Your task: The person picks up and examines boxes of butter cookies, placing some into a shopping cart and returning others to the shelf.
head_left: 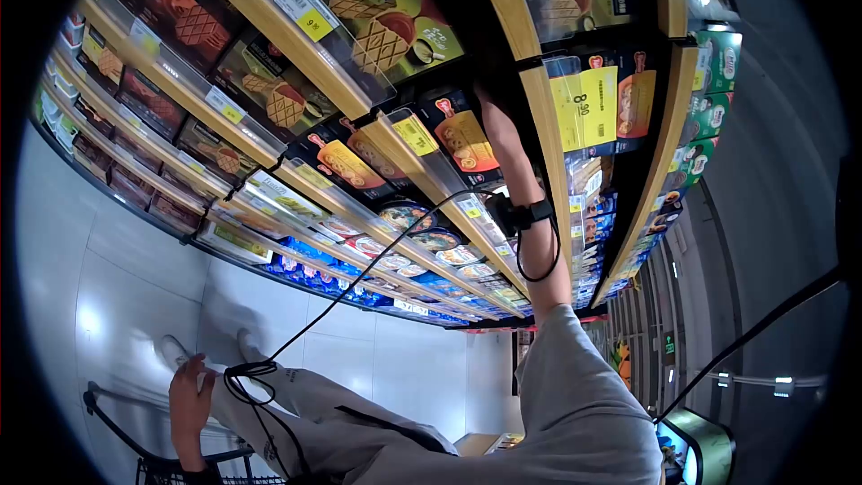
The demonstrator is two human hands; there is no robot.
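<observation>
My right arm (525, 216) reaches up into the dark gap between two shelves, and my right hand is hidden in there, so I cannot tell whether it grips anything. A black band with a cable (359, 278) sits on that wrist. The nearest box (465, 136) of biscuits lies just left of my forearm, behind a clear shelf guard. My left hand (190, 404) is down low, fingers curled around the cart handle (135, 445), which is partly cut off by the frame edge. Price tags (585, 108) are too blurred to read surely.
</observation>
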